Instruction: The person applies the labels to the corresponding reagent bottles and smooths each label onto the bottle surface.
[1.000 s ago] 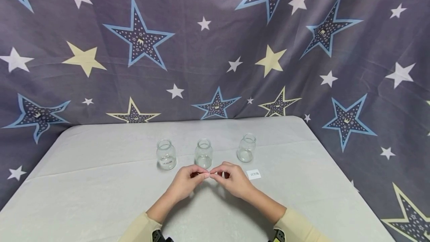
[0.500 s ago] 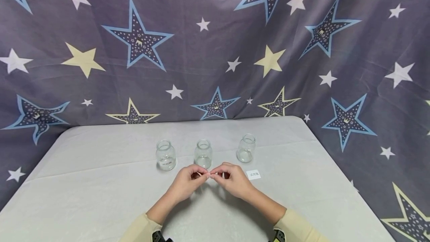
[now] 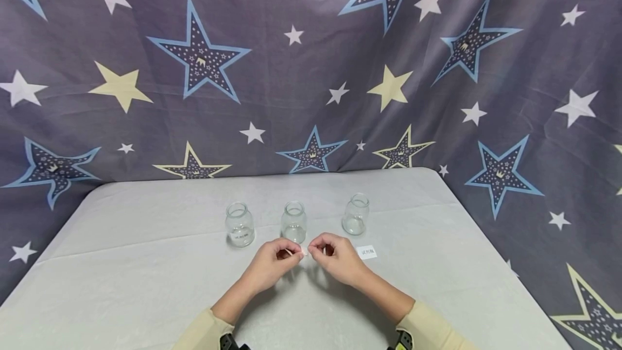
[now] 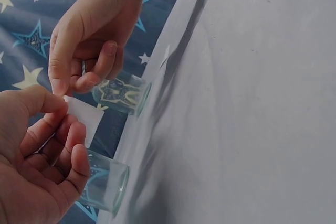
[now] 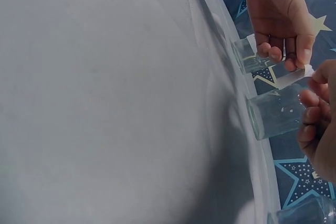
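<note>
Between the two hands is a small white paper label (image 4: 86,119), its corner at the fingertips. My left hand (image 3: 272,261) pinches it between thumb and forefinger, the other fingers curled. The right hand (image 3: 337,261) has thumb and forefinger together at the label's edge, where a small white bit shows in the right wrist view; its exact grip is partly hidden. Just behind the hands stands an uncapped glass jar (image 3: 293,223) with no label visible on it. To its left, another glass jar (image 3: 240,226) bears a white label with dark writing.
A third glass jar (image 3: 356,217) stands back right, with no label in sight. In front of it, a white label with writing (image 3: 366,252) lies on the pale tablecloth (image 3: 146,285). Behind the table hangs a dark star-patterned curtain (image 3: 272,80).
The fingertips of both hands met earlier; now the right hand has drawn slightly to the right, and a bit of white label shows in the gap. The jars have stayed put.
</note>
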Demonstrator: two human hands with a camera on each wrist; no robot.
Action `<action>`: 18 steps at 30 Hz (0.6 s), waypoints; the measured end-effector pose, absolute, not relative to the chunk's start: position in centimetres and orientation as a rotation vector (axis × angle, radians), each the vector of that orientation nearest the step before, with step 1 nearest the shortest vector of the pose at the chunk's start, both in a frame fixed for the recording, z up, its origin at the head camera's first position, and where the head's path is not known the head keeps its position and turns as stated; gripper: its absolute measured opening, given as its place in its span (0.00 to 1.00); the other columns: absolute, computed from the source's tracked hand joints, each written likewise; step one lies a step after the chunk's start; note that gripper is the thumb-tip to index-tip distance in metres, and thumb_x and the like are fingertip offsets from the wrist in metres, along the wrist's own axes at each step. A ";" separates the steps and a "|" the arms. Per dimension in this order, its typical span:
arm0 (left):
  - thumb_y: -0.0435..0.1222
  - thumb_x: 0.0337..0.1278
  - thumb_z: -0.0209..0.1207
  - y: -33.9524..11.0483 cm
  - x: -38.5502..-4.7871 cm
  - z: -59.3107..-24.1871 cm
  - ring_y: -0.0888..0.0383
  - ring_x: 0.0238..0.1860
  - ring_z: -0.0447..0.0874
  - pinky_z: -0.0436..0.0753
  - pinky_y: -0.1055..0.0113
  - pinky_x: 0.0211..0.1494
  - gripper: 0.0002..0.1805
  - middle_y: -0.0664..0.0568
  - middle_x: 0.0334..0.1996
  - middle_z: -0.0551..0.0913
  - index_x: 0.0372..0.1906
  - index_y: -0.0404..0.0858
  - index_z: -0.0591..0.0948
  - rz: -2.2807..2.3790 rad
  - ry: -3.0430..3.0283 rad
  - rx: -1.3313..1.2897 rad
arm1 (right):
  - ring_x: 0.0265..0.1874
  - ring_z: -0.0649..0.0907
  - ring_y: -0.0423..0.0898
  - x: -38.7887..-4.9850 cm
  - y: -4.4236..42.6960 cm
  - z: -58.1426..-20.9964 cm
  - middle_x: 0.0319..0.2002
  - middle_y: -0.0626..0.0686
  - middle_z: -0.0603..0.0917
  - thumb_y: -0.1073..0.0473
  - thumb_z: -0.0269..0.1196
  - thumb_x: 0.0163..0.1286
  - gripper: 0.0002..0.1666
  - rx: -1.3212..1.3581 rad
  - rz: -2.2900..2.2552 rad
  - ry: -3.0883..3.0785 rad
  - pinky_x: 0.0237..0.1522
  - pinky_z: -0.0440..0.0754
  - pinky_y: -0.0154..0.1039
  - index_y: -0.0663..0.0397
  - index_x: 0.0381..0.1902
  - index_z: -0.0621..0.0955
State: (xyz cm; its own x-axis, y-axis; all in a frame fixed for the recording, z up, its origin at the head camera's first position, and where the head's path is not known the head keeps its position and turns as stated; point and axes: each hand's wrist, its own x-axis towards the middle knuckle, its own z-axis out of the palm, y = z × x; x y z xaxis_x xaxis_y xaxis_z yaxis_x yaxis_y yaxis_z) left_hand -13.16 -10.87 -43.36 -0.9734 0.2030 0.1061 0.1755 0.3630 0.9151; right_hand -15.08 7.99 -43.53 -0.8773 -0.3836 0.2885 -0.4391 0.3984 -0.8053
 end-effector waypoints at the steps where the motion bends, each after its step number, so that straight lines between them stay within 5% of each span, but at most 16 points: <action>1: 0.33 0.52 0.62 -10.9 -13.2 -43.4 0.68 0.25 0.72 0.73 0.75 0.29 0.04 0.50 0.27 0.81 0.32 0.35 0.82 1.724 2.572 0.362 | 0.19 0.69 0.31 -15.1 8.0 -43.5 0.24 0.47 0.80 0.62 0.62 0.62 0.02 0.744 1.522 -2.577 0.21 0.69 0.26 0.52 0.30 0.82; 18: 0.34 0.51 0.63 -11.1 -12.9 -43.5 0.65 0.25 0.72 0.73 0.75 0.29 0.04 0.50 0.26 0.81 0.32 0.37 0.82 1.694 2.550 0.336 | 0.19 0.70 0.35 -15.3 8.7 -43.1 0.22 0.47 0.78 0.63 0.61 0.62 0.03 0.605 1.592 -2.610 0.22 0.68 0.27 0.53 0.30 0.81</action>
